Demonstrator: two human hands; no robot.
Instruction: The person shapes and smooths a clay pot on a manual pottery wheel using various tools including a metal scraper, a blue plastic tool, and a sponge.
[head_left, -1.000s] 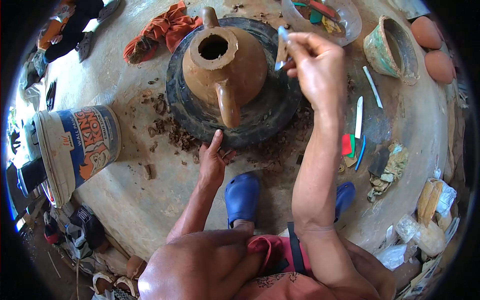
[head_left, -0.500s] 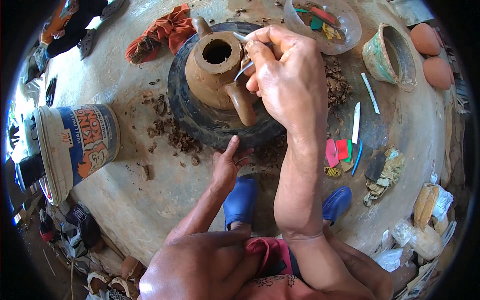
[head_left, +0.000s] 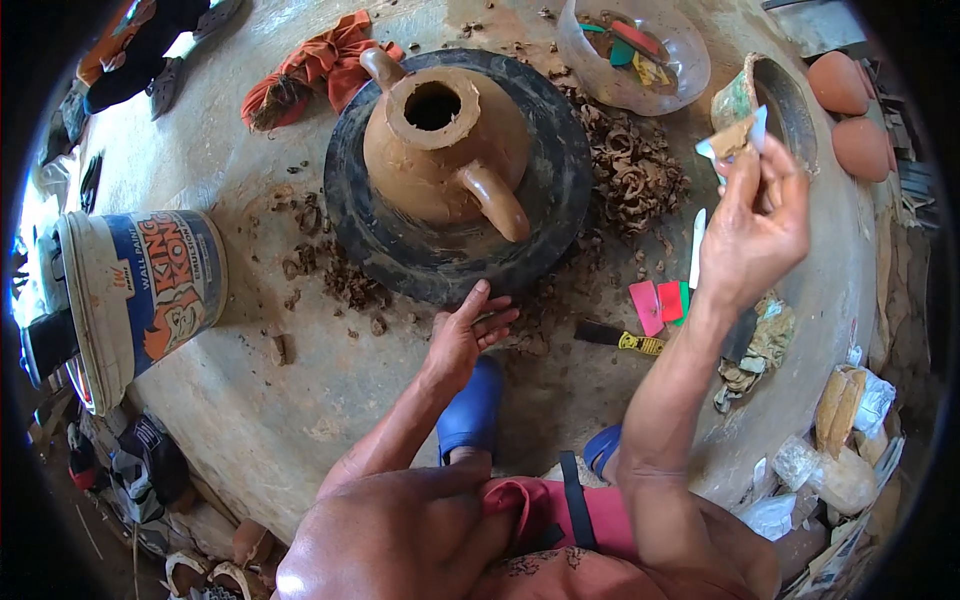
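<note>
A brown clay pot with an open mouth and two tubular projections sits upright on a round black turntable. My left hand is at the turntable's near edge, fingers apart, thumb touching or almost touching the rim. My right hand is raised off to the right of the turntable, pinching a small bent pale scraper with brown clay on it. Below that hand lie a white strip tool, coloured flexible squares and a black blade with a yellow handle.
Clay shavings are heaped beside the turntable. A clear bowl, green-stained pot and terracotta pots stand at back right, an orange cloth at back left. A bucket lies left. Another person's dark-clad leg shows top left.
My right hand went in to the pot, then swung out right with the scraper. The pot and turntable have turned slightly. My left hand has shifted rightward along the rim.
</note>
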